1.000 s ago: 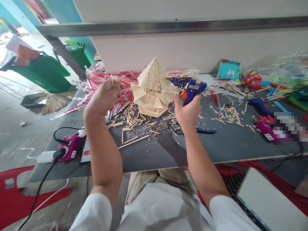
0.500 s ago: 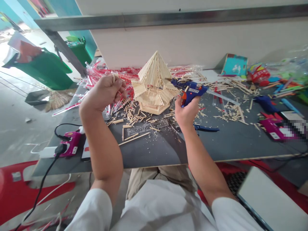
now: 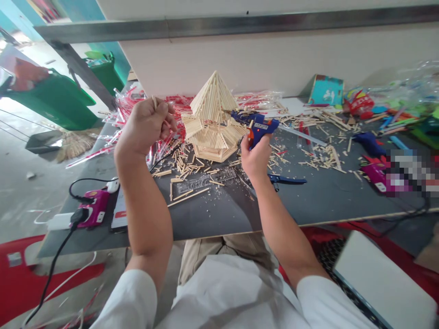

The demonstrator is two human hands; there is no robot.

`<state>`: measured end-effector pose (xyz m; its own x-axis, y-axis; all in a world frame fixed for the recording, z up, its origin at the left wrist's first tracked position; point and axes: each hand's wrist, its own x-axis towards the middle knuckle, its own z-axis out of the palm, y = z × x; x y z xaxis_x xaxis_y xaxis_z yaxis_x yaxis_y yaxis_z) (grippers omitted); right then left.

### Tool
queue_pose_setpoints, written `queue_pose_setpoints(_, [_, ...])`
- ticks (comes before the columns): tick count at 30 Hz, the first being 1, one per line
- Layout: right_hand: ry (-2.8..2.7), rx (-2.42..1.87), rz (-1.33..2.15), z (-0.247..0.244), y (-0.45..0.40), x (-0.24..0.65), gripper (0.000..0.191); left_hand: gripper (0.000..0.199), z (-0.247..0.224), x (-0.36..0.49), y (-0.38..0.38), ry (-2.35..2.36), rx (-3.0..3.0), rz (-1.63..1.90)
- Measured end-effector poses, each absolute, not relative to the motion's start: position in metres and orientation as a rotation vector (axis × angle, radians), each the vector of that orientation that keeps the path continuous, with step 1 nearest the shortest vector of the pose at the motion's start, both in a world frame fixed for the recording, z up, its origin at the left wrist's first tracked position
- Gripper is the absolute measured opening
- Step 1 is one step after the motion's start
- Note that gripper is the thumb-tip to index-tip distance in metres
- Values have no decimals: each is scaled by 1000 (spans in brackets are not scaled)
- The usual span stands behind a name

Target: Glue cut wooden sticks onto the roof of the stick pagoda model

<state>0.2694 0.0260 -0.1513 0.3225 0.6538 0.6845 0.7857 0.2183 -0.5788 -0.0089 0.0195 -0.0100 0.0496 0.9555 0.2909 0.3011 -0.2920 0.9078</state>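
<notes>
Stick model [image 3: 214, 100]: upright on the dark table [image 3: 212, 221], between and beyond the two hands; a pointed roof was seen above a flared tier and a many-sided base. Left hand [image 3: 146, 123]: raised nearer than the model and to its left, closed, with a short stick [image 3: 154, 102] pinched between thumb and fingers. Right hand [image 3: 256, 157]: wrapped around the grip of a blue glue gun [image 3: 263, 128], which was aimed leftward at the model's roof. Whether the nozzle touched the sticks could not be told; it was partly lost against the roof.

A gluing step was judged to be in hand. For the next move, a steady nozzle, a small bead and fingertips kept off the hot end were judged to be called for.

Outward: cut sticks [image 3: 185, 162] were scattered between the hands, with a clear ruler-like strip [image 3: 192, 183] nearer the table edge. A blue-handled tool [image 3: 290, 179] was noted just right of the right wrist, and red-and-clear wrappers [image 3: 139, 93] were heaped beyond the left hand.
</notes>
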Motion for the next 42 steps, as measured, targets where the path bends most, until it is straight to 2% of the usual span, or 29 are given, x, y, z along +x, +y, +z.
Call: queue_pose_setpoints(42, [-1394, -1517, -121, -158, 29, 268, 41, 23, -13, 0, 23, 1363, 1650, 1159])
